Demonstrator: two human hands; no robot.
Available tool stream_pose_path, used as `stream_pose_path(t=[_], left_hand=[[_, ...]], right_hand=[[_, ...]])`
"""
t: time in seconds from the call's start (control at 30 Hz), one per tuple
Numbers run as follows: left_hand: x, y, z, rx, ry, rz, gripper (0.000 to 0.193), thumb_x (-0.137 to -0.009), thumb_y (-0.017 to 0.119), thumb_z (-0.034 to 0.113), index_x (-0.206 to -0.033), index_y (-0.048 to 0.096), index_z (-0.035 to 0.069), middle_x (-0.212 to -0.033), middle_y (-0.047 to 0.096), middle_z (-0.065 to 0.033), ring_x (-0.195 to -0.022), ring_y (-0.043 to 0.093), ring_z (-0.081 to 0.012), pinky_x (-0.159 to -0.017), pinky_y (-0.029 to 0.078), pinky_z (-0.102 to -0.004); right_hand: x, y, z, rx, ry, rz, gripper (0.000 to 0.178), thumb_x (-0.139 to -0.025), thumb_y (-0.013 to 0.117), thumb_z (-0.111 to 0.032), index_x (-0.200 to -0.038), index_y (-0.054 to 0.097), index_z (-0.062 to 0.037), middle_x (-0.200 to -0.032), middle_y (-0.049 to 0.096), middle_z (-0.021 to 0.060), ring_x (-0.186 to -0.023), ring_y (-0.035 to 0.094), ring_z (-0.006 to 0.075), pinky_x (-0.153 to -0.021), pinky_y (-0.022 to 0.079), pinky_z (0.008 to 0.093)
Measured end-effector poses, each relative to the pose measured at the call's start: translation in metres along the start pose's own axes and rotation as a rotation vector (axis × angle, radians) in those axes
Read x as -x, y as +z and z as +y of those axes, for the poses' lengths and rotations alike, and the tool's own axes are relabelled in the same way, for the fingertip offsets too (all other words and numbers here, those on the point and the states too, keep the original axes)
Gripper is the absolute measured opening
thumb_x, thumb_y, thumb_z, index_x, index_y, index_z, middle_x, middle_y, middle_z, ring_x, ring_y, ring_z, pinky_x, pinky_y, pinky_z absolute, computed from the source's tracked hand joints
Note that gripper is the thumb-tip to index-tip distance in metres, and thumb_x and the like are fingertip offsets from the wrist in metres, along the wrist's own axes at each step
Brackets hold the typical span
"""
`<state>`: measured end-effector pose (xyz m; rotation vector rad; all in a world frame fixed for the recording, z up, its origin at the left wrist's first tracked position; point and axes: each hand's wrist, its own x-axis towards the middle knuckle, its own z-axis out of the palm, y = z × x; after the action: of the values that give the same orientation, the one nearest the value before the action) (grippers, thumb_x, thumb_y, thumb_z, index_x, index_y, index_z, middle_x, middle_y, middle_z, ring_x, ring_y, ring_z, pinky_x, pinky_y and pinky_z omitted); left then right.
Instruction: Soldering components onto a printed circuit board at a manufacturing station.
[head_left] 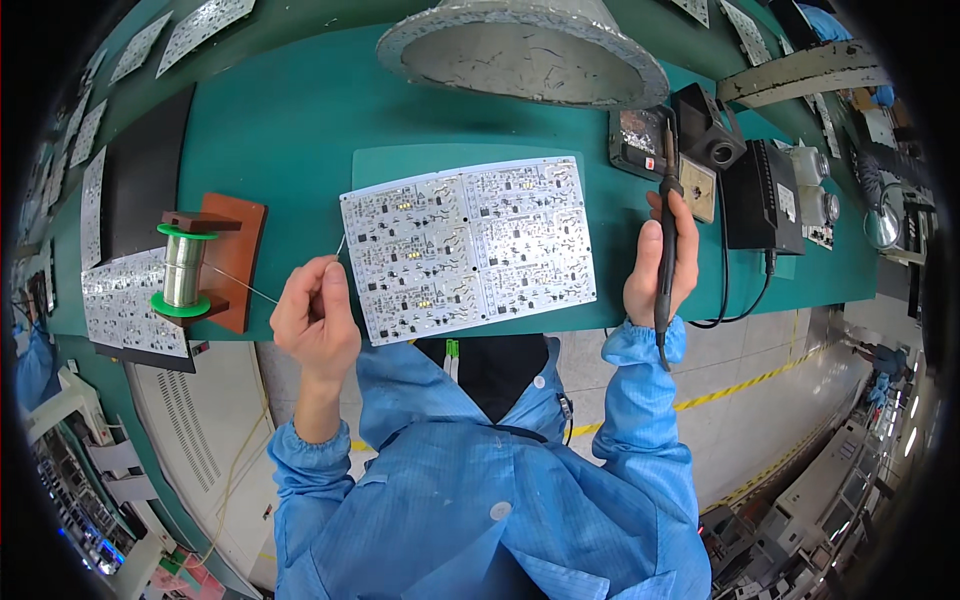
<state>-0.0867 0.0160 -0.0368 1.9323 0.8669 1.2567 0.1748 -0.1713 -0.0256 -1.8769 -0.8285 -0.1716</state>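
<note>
A white panel of circuit boards point(472, 248), dotted with small dark parts, lies on the green mat in front of me. At its left edge my left hand point(318, 310) pinches a thin solder wire point(340, 246), whose tip points up beside the panel. The wire runs back to a spool of solder point(184, 268) with green flanges on a brown stand. My right hand point(660, 262), right of the panel, grips a black soldering iron point(667, 220). The iron stands upright in the picture, its metal tip near the soldering-station holder.
A large worn metal fume hood point(520, 55) hangs over the far side. At the right stand an iron holder point(708, 130), a sponge tray point(697, 188), a black soldering station point(765, 200) and its cable. More circuit panels point(130, 300) lie at the left on black board.
</note>
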Motion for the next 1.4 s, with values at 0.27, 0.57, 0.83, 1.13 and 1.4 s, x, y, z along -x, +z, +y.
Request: stream_pose_path(t=[0.27, 0.57, 0.83, 1.13, 1.4], left_hand=[[0.002, 0.002, 0.002, -0.008, 0.007, 0.013, 0.005, -0.087, 0.06, -0.002, -0.09, 0.063, -0.005, -0.07, 0.058, -0.0008, -0.054, 0.042, -0.001, -0.045, 0.031, -0.0162], [0.0, 0.003, 0.002, -0.042, 0.014, 0.026, 0.006, -0.088, 0.06, -0.001, -0.091, 0.064, -0.005, -0.072, 0.059, -0.0016, -0.055, 0.044, -0.0013, -0.046, 0.033, -0.0165], [0.002, 0.004, -0.002, -0.064, -0.004, 0.048, 0.006, -0.087, 0.06, -0.001, -0.091, 0.064, -0.004, -0.071, 0.059, -0.0012, -0.056, 0.044, -0.0022, -0.047, 0.033, -0.0172], [-0.002, 0.002, 0.009, -0.171, 0.065, 0.033, 0.009, -0.085, 0.058, -0.005, -0.092, 0.063, -0.005, -0.076, 0.062, -0.0095, -0.065, 0.055, -0.0142, -0.055, 0.043, -0.0249], [0.066, -0.042, 0.044, -0.015, 0.366, -0.545, 0.032, -0.066, 0.072, 0.005, -0.097, 0.063, 0.005, -0.092, 0.059, -0.0133, -0.077, 0.059, -0.0246, -0.071, 0.048, -0.0371]], right_hand=[[-0.001, 0.001, -0.001, -0.021, -0.037, 0.016, 0.04, -0.091, 0.055, -0.016, -0.124, 0.05, 0.0051, -0.111, 0.061, 0.0207, -0.103, 0.059, 0.027, -0.089, 0.046, 0.036], [-0.002, 0.0, -0.004, -0.03, -0.035, -0.04, 0.041, -0.092, 0.053, -0.015, -0.127, 0.048, 0.0055, -0.113, 0.061, 0.0213, -0.107, 0.058, 0.0266, -0.095, 0.044, 0.0365], [-0.001, -0.001, 0.0, -0.061, -0.047, -0.035, 0.04, -0.092, 0.052, -0.015, -0.127, 0.048, 0.0054, -0.112, 0.061, 0.0213, -0.106, 0.059, 0.0267, -0.093, 0.045, 0.037], [0.0, 0.0, 0.002, -0.089, -0.072, -0.048, 0.04, -0.092, 0.053, -0.018, -0.126, 0.049, 0.0046, -0.11, 0.062, 0.0203, -0.103, 0.059, 0.0261, -0.091, 0.046, 0.0364], [-0.003, 0.002, 0.003, -0.11, -0.087, 0.019, 0.037, -0.091, 0.055, -0.017, -0.12, 0.053, 0.0065, -0.105, 0.061, 0.0219, -0.093, 0.062, 0.0291, -0.082, 0.049, 0.037]])
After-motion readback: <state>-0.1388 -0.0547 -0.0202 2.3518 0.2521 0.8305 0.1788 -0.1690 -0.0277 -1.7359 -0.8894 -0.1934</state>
